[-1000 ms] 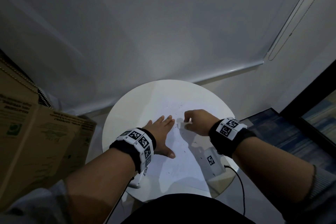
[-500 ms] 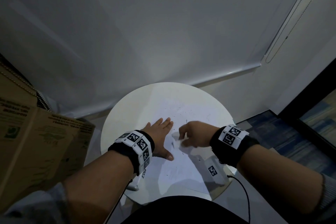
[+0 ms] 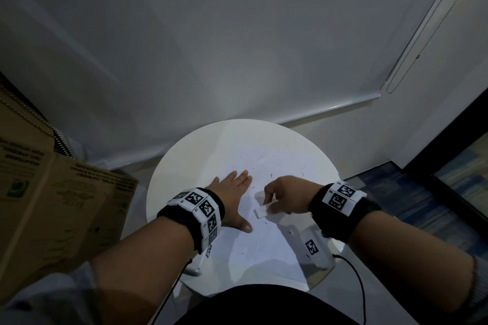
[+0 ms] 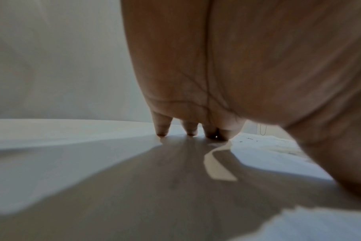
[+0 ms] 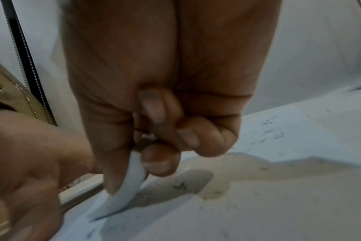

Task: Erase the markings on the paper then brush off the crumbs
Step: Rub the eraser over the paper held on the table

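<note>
So at the bottom of the head view, something dark is seen right at the frame's lower edge, with both forearms reaching up from there, each wrapped in a black wristband [image 3: 343, 199] with checkered tags. Just above that, the round white worktop [image 3: 179, 182] is covered in its middle by the paper [image 3: 264, 250], lying flat.

The left hand [image 3: 233, 192] is laid flat on the paper left of centre, fingers straight and spread a bit, thumb out toward the lower right; in the left wrist view the fingertips [image 4: 162, 130] are seen touching down on the surface. Just to the right of it, an eraser [image 3: 261, 210], small and white, is pinched between thumb and curled fingers of the right hand [image 3: 287, 196], its lower end set against the paper. The two hands are close but apart.

Further up the sheet, dark eraser crumbs [image 3: 266, 163] are scattered, mostly toward the upper centre. A cardboard box [image 3: 52, 208] is parked at the left edge, and a white roller blind [image 3: 237, 47] fills the top.
</note>
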A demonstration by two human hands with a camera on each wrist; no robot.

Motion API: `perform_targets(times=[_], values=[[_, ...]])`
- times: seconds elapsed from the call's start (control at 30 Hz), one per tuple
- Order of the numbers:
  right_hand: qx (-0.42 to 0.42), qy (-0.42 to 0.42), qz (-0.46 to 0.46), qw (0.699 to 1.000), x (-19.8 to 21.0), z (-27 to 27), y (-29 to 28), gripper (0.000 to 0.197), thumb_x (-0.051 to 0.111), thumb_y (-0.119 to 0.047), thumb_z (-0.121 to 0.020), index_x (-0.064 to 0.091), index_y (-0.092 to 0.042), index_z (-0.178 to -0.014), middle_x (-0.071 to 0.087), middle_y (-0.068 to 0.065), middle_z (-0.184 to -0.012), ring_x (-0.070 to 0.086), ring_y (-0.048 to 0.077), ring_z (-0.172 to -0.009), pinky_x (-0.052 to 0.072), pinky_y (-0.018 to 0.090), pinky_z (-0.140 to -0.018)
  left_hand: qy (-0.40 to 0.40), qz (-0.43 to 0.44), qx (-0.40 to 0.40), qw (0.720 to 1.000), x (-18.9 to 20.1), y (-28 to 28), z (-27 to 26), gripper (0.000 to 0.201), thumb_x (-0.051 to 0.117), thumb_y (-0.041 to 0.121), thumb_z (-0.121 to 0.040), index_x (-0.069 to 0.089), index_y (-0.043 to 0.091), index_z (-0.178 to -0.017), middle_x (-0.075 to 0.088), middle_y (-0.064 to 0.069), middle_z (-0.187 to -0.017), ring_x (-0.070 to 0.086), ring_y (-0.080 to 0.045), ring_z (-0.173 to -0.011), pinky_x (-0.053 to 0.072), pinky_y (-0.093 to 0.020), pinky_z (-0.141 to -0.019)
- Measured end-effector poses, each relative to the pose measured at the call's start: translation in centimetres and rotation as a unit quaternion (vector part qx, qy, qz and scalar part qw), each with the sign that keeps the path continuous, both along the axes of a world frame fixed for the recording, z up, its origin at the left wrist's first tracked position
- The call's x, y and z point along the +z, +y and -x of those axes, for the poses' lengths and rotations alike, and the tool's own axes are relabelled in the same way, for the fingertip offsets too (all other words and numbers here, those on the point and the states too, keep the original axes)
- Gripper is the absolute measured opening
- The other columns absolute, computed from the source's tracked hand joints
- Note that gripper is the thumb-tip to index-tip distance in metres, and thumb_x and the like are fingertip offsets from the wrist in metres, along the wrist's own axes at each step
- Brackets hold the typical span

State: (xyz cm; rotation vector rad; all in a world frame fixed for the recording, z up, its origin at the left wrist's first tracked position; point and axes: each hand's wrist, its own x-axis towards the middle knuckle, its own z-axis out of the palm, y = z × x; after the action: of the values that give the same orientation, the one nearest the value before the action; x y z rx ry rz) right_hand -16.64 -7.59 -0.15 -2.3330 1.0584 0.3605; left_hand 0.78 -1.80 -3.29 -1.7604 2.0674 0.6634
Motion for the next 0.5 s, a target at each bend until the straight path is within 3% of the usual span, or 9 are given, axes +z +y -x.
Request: perform_targets(times=[0.07, 0.13, 0.27, 0.33, 0.43, 0.5], values=[[-0.033, -0.01, 0.06, 0.998, -0.3, -0.3, -1.0, 0.019, 0.063, -0.026, -0.087, 0.066, -0.017, -0.104, 0.055, -0.005, -0.082, 0.049, 0.011, -0.075, 0.037, 0.022, -0.07, -0.004, -0.001, -0.002, 1.0, 0.0, 0.0, 0.0, 0.119, 0.065, 0.064, -0.08, -0.015, 0.017, -0.154, -0.022, 0.003, -0.161, -0.016, -0.018, -0.149, 0.001, -0.047, -0.121], [-0.052, -0.017, 0.082, 0.995, -0.3, -0.3, -1.5, 0.02, 0.061, -0.026, -0.088, 0.065, -0.017, -0.105, 0.054, -0.002, -0.09, 0.047, 0.013, -0.082, 0.035, 0.021, -0.072, -0.006, 0.0, -0.003, 1.0, 0.0, 0.0, 0.0, 0.119, 0.065, 0.064, -0.08, -0.015, 0.017, -0.154, -0.022, 0.003, -0.161, -0.016, -0.018, -0.149, 0.001, -0.047, -0.121], [0.0, 0.0, -0.042, 0.999, -0.2, 0.1, -0.1, 0.01, 0.066, -0.023, -0.084, 0.066, -0.018, -0.093, 0.056, -0.004, -0.06, 0.05, 0.008, -0.052, 0.041, 0.021, -0.059, -0.003, 0.001, -0.003, 1.0, -0.1, -0.1, -0.1, 0.12, 0.066, 0.064, -0.079, -0.015, 0.017, -0.154, -0.022, 0.003, -0.161, -0.016, -0.019, -0.149, 0.001, -0.048, -0.12], [0.005, 0.009, -0.059, 0.998, -0.2, 0.2, -0.1, 0.011, 0.068, -0.022, -0.083, 0.067, -0.017, -0.093, 0.056, -0.005, -0.057, 0.049, 0.006, -0.049, 0.041, 0.021, -0.059, -0.004, 0.0, -0.005, 1.0, -0.2, -0.1, -0.1, 0.12, 0.066, 0.064, -0.079, -0.016, 0.017, -0.154, -0.022, 0.002, -0.161, -0.016, -0.019, -0.149, 0.002, -0.049, -0.121], [-0.049, -0.006, 0.065, 0.997, -0.4, -0.2, -1.8, 0.018, 0.064, -0.025, -0.086, 0.066, -0.017, -0.102, 0.054, -0.004, -0.082, 0.052, 0.01, -0.075, 0.037, 0.022, -0.071, -0.006, -0.001, -0.004, 1.0, -0.2, 0.0, -0.1, 0.119, 0.065, 0.064, -0.08, -0.016, 0.017, -0.154, -0.023, 0.003, -0.161, -0.017, -0.019, -0.149, 0.001, -0.049, -0.121], [-0.079, -0.021, 0.102, 0.991, -0.4, -0.2, -2.2, 0.019, 0.062, -0.025, -0.087, 0.065, -0.016, -0.103, 0.051, -0.003, -0.089, 0.05, 0.015, -0.086, 0.034, 0.022, -0.074, -0.004, -0.002, -0.003, 1.0, -0.1, 0.0, -0.1, 0.119, 0.065, 0.064, -0.08, -0.016, 0.017, -0.154, -0.023, 0.003, -0.161, -0.017, -0.018, -0.149, 0.0, -0.048, -0.121]])
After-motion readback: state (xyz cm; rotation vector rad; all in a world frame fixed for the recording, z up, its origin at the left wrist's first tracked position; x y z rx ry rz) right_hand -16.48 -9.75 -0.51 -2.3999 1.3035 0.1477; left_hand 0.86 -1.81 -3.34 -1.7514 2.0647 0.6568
